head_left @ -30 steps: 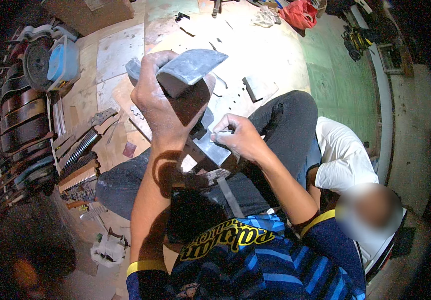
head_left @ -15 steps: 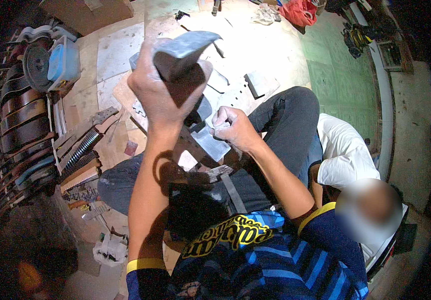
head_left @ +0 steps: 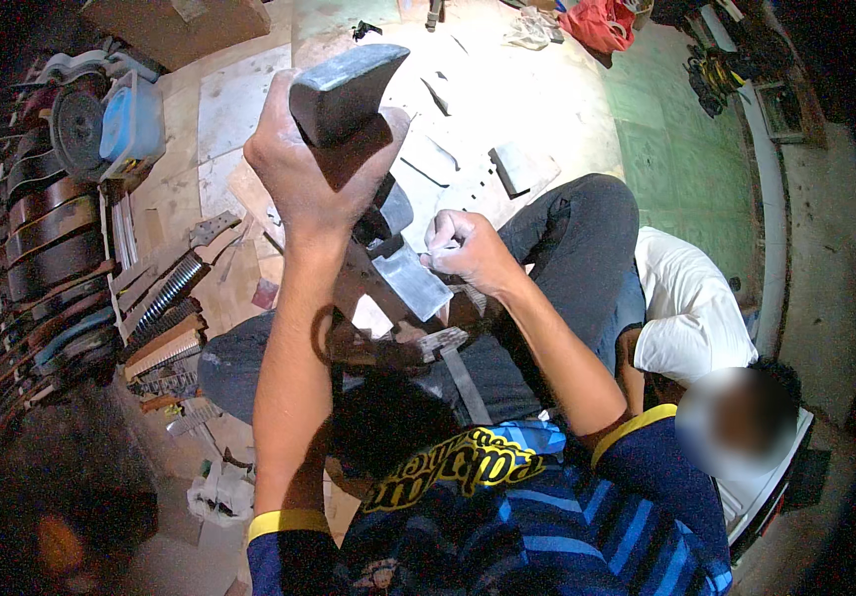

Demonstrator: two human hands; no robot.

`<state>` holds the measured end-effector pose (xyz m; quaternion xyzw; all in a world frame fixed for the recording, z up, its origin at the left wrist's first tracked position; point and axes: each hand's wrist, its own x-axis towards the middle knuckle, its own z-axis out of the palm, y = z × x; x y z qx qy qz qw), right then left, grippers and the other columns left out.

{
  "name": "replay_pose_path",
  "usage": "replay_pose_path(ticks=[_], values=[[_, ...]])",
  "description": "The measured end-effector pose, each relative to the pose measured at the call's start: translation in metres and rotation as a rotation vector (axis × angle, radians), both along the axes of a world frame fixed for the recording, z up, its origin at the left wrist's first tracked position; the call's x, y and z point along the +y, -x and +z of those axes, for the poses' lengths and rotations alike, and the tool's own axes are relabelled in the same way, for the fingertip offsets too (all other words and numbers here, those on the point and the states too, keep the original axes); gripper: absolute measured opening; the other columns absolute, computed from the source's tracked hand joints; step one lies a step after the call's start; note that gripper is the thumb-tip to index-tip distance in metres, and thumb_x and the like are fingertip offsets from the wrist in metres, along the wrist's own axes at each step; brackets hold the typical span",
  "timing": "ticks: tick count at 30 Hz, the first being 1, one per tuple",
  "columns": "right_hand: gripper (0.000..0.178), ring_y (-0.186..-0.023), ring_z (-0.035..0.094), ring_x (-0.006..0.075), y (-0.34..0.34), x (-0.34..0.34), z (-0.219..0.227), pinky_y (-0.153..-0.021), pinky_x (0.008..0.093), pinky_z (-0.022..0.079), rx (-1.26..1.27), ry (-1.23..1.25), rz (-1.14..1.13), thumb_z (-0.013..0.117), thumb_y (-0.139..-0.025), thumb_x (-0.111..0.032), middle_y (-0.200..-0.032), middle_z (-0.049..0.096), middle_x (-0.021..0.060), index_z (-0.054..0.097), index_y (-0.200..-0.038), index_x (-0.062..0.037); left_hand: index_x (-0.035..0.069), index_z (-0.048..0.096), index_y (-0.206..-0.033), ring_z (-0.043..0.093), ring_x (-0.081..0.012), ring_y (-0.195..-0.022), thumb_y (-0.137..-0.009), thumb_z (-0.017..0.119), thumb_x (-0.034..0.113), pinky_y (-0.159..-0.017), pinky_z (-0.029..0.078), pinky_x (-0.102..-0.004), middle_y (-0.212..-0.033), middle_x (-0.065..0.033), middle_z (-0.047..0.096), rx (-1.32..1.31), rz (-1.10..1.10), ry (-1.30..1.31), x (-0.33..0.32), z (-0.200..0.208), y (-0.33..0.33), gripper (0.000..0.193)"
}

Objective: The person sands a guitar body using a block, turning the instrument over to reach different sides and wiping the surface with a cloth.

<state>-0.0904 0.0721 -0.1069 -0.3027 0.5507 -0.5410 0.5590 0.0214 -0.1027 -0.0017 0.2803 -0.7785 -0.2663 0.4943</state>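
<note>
My left hand (head_left: 317,189), raised on an outstretched arm, is closed around a dark block (head_left: 347,97) with a curved end and a pale, dusty top face. Thumb and fingers wrap its sides, and its lower part is hidden. Lower and to the right, my right hand (head_left: 470,250) is closed in a pinch, its fingertips white with dust; what they grip, if anything, is hidden. Close beside those fingers lies a dusty grey rectangular piece (head_left: 414,282), over a dark wooden part (head_left: 373,283) between my legs.
Guitar-like necks (head_left: 165,298) and wood strips lie at left, by a rack of dark curved pieces (head_left: 46,248) and a blue tub (head_left: 130,124). A small dark-edged block (head_left: 512,171) rests on the floor ahead. A person in a white shirt (head_left: 691,308) sits at right.
The block in my left hand has shifted slightly up and left and tilted, showing more of its dark side. My right hand has barely moved.
</note>
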Motion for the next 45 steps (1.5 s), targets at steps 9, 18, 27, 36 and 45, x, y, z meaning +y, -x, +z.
replay_pose_path(ticks=[9, 18, 27, 36, 45], values=[[0.022, -0.074, 0.052, 0.0082, 0.001, -0.017, 0.009, -0.068, 0.0242, 0.044, 0.255, 0.02, 0.091, 0.07, -0.071, 0.002, -0.076, 0.055, 0.0006, 0.05, -0.071, -0.0057, 0.004, 0.063, -0.091, 0.068, -0.02, -0.067, -0.064, 0.085, 0.03, -0.064, 0.053, -0.0313, -0.076, -0.0095, 0.068, 0.03, -0.013, 0.062, 0.0, 0.001, 0.002, 0.043], [0.026, -0.066, 0.046, 0.007, -0.007, -0.024, 0.013, -0.062, 0.0242, 0.041, 0.298, -0.007, 0.06, 0.071, -0.07, 0.002, -0.068, 0.047, -0.0033, 0.048, -0.066, -0.0079, 0.005, 0.067, -0.101, 0.071, -0.021, -0.072, -0.064, 0.085, 0.027, -0.07, 0.055, -0.0316, -0.081, -0.0092, 0.071, 0.053, -0.03, 0.101, -0.005, 0.005, 0.001, 0.047], [0.02, -0.068, 0.048, 0.0074, -0.012, -0.01, 0.027, -0.063, 0.0236, 0.039, 0.259, -0.108, 0.136, 0.072, -0.068, 0.0, -0.068, 0.05, -0.0018, 0.053, -0.063, -0.0066, 0.006, 0.067, -0.098, 0.071, -0.0198, -0.07, -0.065, 0.083, 0.028, -0.066, 0.055, -0.0307, -0.078, -0.0086, 0.07, 0.024, 0.028, -0.009, -0.008, 0.005, -0.008, 0.043], [0.019, -0.067, 0.049, 0.0072, -0.007, 0.002, 0.03, -0.063, 0.0235, 0.041, 0.289, -0.112, 0.177, 0.07, -0.068, 0.0, -0.068, 0.051, -0.0014, 0.052, -0.065, -0.006, 0.005, 0.067, -0.098, 0.07, -0.0209, -0.069, -0.064, 0.085, 0.029, -0.067, 0.055, -0.0312, -0.078, -0.0078, 0.07, 0.019, 0.009, -0.051, -0.009, 0.007, -0.006, 0.046], [0.019, -0.065, 0.048, 0.0072, -0.013, 0.007, 0.028, -0.06, 0.0236, 0.039, 0.226, -0.034, 0.184, 0.069, -0.07, 0.001, -0.068, 0.051, -0.0017, 0.052, -0.066, -0.0056, 0.005, 0.067, -0.092, 0.063, -0.0162, -0.06, -0.065, 0.084, 0.027, -0.061, 0.051, -0.0292, -0.07, -0.0051, 0.066, 0.025, 0.019, -0.142, -0.018, -0.003, -0.013, 0.038]])
